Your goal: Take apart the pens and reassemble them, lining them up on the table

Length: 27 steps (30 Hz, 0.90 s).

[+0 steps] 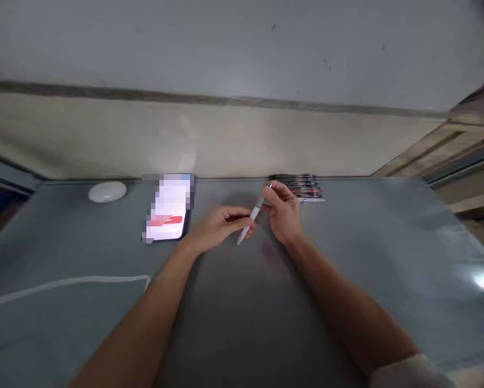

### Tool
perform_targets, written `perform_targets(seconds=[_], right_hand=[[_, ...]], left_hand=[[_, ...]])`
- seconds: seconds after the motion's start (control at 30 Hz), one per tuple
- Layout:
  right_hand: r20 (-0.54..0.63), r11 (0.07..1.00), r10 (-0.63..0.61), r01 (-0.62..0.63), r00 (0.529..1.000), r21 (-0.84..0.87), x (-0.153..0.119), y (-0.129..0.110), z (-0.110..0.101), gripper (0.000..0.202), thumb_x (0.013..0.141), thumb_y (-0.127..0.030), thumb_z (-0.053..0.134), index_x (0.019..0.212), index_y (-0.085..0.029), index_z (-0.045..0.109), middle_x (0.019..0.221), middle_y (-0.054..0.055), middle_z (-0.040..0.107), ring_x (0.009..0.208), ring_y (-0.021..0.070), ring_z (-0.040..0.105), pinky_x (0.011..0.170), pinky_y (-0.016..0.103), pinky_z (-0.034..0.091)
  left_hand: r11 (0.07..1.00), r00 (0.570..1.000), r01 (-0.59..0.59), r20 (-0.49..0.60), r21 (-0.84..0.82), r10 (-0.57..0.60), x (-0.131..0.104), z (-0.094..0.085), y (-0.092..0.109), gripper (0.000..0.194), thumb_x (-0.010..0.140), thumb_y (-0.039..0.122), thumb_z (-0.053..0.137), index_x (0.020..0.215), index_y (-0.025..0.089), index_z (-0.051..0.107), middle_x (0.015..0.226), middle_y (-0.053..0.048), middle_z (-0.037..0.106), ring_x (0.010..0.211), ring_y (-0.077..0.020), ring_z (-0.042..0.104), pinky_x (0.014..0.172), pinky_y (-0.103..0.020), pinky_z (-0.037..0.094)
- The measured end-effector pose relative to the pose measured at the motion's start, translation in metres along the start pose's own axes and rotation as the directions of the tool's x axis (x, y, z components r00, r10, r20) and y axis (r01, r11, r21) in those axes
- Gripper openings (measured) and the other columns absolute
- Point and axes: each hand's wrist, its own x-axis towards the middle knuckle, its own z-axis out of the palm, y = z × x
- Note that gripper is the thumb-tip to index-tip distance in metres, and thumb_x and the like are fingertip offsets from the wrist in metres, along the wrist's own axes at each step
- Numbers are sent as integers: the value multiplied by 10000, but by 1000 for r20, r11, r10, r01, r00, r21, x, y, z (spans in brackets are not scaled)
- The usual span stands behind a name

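A slim white and silver pen is held aslant between my two hands, above the grey table. My left hand pinches its lower white barrel between thumb and fingers. Around the upper, silver end, my right hand is closed, the thumb near the tip. Just behind the right hand lies a row of several pens, mostly dark with some red, and a pale one at the near side. My right hand hides part of that row.
A phone with a lit screen lies left of my hands. Farther left is a white oval object, perhaps a mouse. A white cable crosses the table at the left. A pale wall rises along the back edge.
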Motion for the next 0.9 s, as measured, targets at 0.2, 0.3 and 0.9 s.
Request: perform_targets(seconds=[0.2, 0.3, 0.9], right_hand=[[7, 999, 10, -9, 1000, -31, 2, 0, -1, 198, 632, -281, 794, 779, -250, 665, 778, -48, 650, 633, 78, 572, 555, 197, 494], [4, 999, 18, -18, 1000, -35, 1, -1, -1, 205, 633, -290, 793, 796, -251, 675, 804, -41, 662, 646, 85, 592, 555, 206, 501], [-99, 991, -109, 100, 989, -83, 1, 1, 5, 215, 635, -307, 782, 791, -248, 646, 738, -57, 619, 641, 82, 580, 620, 247, 524]], left_hand=[[999, 999, -13, 30, -37, 14, 0, 2, 1, 219, 898, 343, 567, 966, 173, 688, 783, -32, 678, 729, -141, 624, 673, -262, 496], [997, 999, -19, 38, -70, 21, -1, 2, 0, 228, 894, 346, 573, 986, 174, 690, 792, -31, 675, 722, -138, 624, 676, -265, 503], [996, 917, -31, -395, 83, 62, 6, 13, -12, 284, 751, 391, 725, 961, 201, 750, 704, -16, 697, 661, -136, 621, 642, -257, 474]])
